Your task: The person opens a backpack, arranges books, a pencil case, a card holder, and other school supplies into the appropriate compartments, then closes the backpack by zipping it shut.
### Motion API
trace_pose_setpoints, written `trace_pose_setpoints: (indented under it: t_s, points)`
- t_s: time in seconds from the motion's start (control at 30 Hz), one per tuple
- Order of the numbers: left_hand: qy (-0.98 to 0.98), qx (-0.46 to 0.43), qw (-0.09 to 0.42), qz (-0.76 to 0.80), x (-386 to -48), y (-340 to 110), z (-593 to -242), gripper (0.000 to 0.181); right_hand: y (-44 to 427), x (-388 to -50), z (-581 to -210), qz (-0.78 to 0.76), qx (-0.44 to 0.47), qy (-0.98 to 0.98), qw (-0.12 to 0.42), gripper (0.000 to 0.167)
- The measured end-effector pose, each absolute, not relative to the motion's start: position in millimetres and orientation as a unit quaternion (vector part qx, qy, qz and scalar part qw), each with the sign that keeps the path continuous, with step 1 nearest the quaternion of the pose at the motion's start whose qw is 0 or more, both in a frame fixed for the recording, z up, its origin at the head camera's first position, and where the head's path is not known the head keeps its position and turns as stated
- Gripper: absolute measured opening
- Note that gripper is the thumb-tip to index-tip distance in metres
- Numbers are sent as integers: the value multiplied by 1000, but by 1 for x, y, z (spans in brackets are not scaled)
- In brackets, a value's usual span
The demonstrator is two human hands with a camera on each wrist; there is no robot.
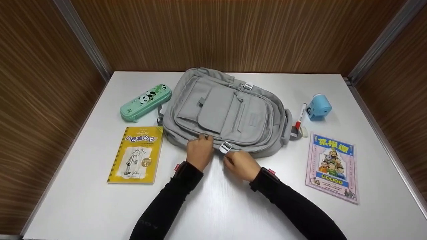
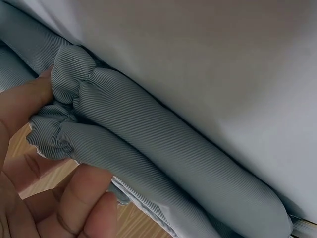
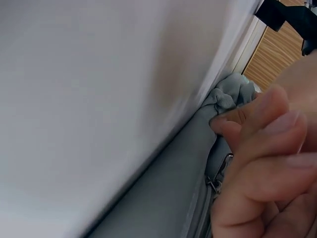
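Observation:
A grey backpack (image 1: 217, 110) lies on its back on the white table, front pockets facing up. At its near edge my left hand (image 1: 200, 152) pinches a gathered fold of fabric (image 2: 74, 74) between thumb and fingers. My right hand (image 1: 243, 165) is just to the right, below a white buckle (image 1: 225, 147), with its fingers (image 3: 277, 181) curled. In the right wrist view a metal zipper pull (image 3: 218, 173) runs up against those fingers and appears gripped; its end and the right thumb are hidden.
Left of the backpack lie a green panda pencil case (image 1: 146, 102) and a yellow book (image 1: 136, 155). On the right are a red-and-white marker (image 1: 301, 116), a blue pencil sharpener (image 1: 319, 106), a small pale block (image 1: 303, 132) and a pink-and-blue book (image 1: 332, 166). Wood-grain panels (image 1: 213, 36) enclose the table.

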State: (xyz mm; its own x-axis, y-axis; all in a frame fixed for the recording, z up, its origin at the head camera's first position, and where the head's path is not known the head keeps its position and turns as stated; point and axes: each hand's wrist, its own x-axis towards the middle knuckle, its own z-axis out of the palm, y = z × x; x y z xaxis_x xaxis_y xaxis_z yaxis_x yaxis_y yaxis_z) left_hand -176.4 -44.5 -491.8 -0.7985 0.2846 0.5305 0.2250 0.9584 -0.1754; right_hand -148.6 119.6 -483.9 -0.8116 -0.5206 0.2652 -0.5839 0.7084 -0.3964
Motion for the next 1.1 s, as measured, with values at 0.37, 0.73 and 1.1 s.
trace_pose_setpoints:
  t_s: [0.37, 0.73, 1.1]
  points:
    - [-950, -151, 268, 49, -177, -50, -491, 32, 114, -155, -485, 224, 317, -921, 27, 19]
    - [-956, -161, 244, -23, -167, -54, -488, 32, 171, -169, -459, 303, 321, -897, -5, 20]
    - [-950, -209, 233, -22, -149, -25, -483, 61, 247, -228, -449, 175, 245, -950, 76, 43]
